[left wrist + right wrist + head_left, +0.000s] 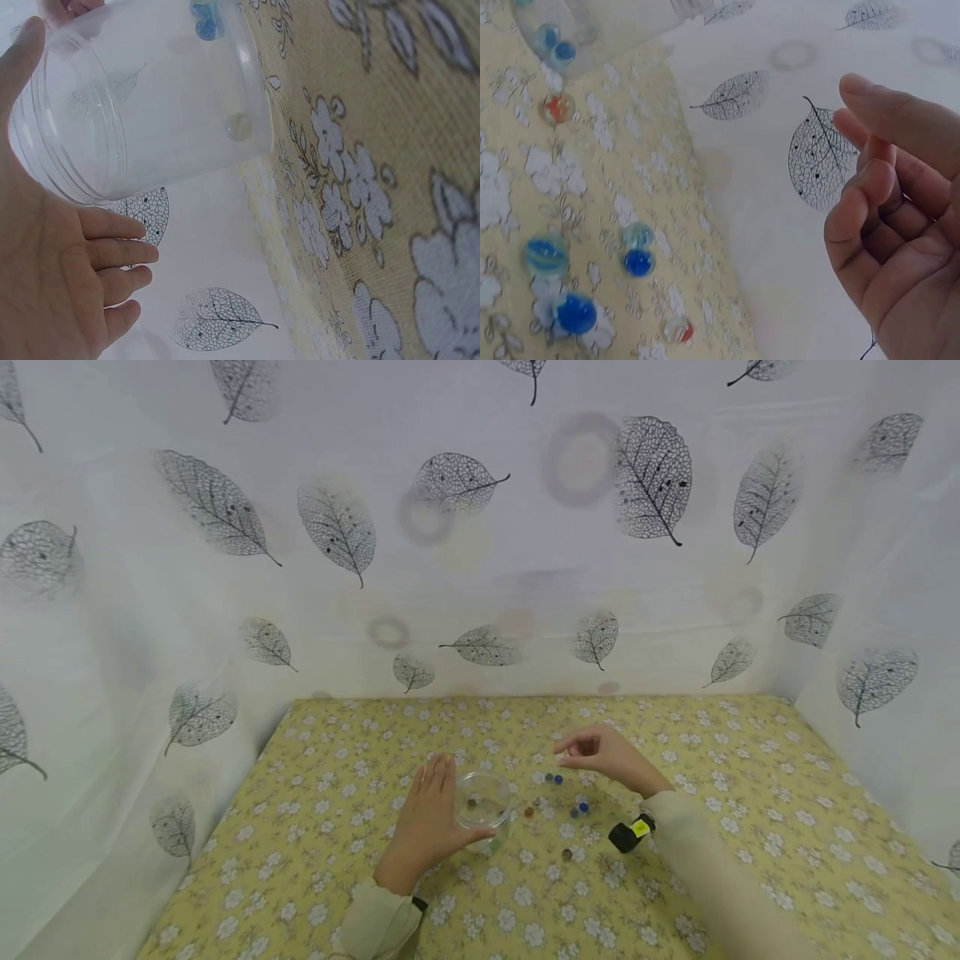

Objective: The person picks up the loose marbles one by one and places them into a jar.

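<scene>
A clear plastic jar (482,821) with a threaded rim stands upright on the cloth. A pale marble (238,126) and blue marbles (206,22) lie at its bottom. My left hand (426,828) rests against the jar's left side, fingers straight and thumb along the near side. Right of the jar, my right hand (600,755) hovers, fingers loosely curled and thumb apart from them, with nothing visible between. Below it lie a red-and-clear marble (679,330), a dark blue marble (639,262) and a pale blue marble (638,235).
More loose marbles lie between jar and right arm: an orange one (528,812), a bright blue one (583,807), a blue-striped one (546,255) and a brownish one (567,854). A yellow floral cloth (300,877) covers the table. Leaf-printed white curtains (517,577) enclose it.
</scene>
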Tool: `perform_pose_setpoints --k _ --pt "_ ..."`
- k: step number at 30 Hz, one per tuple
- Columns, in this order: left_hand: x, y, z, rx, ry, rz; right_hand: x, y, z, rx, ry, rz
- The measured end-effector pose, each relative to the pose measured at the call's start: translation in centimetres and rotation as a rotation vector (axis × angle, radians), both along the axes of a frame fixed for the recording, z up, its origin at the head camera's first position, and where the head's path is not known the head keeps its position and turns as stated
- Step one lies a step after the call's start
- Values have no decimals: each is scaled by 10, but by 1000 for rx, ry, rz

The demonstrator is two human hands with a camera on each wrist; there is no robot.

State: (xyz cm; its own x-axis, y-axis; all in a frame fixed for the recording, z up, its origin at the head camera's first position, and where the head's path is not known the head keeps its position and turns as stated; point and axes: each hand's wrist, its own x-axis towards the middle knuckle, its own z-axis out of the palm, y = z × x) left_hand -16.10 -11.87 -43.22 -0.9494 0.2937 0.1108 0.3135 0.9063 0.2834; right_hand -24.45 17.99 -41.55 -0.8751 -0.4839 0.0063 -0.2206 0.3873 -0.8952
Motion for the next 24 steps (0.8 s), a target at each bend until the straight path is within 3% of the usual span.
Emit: perform_pose_setpoints --k 8,24 --pt "1 0 1 -9 13 -1 1 14 -10 30 9 1" --pt "1 0 0 -27 16 4 4 31 -27 37 -51 1"
